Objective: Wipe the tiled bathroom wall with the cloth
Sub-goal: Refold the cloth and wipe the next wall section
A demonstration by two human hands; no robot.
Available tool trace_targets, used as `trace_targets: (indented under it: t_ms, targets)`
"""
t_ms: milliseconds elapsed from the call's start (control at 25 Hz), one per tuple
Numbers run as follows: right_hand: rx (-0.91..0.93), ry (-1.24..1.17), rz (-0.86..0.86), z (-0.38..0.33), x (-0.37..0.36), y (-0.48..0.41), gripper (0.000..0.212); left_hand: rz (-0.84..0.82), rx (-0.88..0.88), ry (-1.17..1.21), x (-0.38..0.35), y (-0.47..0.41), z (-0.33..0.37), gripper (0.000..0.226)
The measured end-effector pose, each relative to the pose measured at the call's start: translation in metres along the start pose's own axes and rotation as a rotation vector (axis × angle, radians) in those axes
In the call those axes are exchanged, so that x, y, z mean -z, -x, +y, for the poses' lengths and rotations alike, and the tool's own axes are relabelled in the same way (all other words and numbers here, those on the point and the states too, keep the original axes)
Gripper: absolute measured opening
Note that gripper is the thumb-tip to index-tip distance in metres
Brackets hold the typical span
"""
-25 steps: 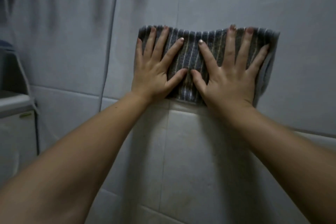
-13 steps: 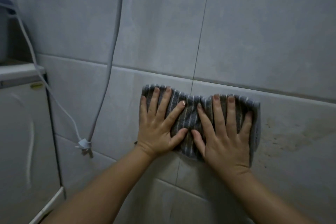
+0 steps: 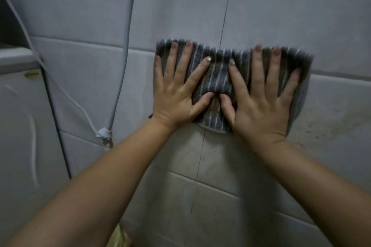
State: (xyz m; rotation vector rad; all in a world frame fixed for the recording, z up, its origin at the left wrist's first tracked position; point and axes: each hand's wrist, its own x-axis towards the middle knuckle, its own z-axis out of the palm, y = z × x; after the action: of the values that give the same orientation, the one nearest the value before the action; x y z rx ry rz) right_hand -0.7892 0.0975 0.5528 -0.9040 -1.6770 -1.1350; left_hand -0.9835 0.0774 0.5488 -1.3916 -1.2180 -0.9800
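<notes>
A grey cloth with pale stripes (image 3: 218, 78) lies flat against the grey tiled wall (image 3: 281, 10), across a vertical grout line. My left hand (image 3: 176, 90) presses on its left half with fingers spread and straight. My right hand (image 3: 263, 100) presses on its right half the same way, thumbs almost meeting at the cloth's lower middle. The cloth's right edge sticks out past my little finger. Brownish stains (image 3: 331, 122) mark the tile to the right of the cloth.
A grey hose (image 3: 126, 36) hangs down the wall left of the cloth and meets a thin white cord (image 3: 80, 106) at a tie (image 3: 104, 133). A white appliance or cabinet (image 3: 22, 122) stands at the far left. Something yellow (image 3: 120, 238) shows at the bottom edge.
Both hands slid the cloth down the wall from an upper tile to a lower row; now they sit slightly higher in view and closer, still flat on the cloth.
</notes>
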Motion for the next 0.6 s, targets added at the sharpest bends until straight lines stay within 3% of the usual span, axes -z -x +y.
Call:
trace_targets:
  t_ms: [600]
  targets:
    - [0.200,-0.098,-0.052,-0.041,-0.029,0.165,0.052,-0.022,0.026,0.027,-0.034,0.174,0.042,0.070]
